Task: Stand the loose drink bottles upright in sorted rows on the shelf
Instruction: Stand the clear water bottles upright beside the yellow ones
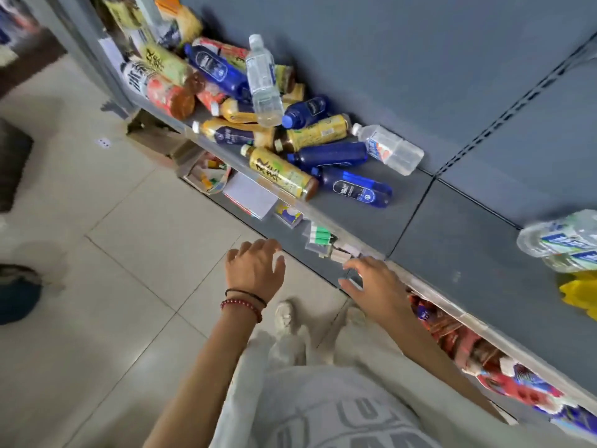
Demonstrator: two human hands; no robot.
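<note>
Head view: we log the left grip [255,270] with fingers spread and slack, holding nothing, over the glossy tiled floor [129,253] just off the shelf's front edge. The right grip [374,286] is likewise splayed and empty, at the front rail of the shelf [452,253]; we cannot tell whether it touches.

The loose bottles sit in a heap on the matte grey metal shelf, up and to the left of both grips and well apart from them. All lie on their sides or lean.
- Nearest the grips: a dark blue translucent plastic bottle [353,187], flat on its side.
- Just beside it: a yellow-labelled tea bottle [281,173] with brown contents.
- Behind these: a clear water bottle [391,150], white cap, squarish body.
- Atop the heap: a clear ribbed bottle [263,82], tilted.

More clear bottles with blue-and-white labels [562,240] lie at the frame's right edge, beyond the right grip.
</note>
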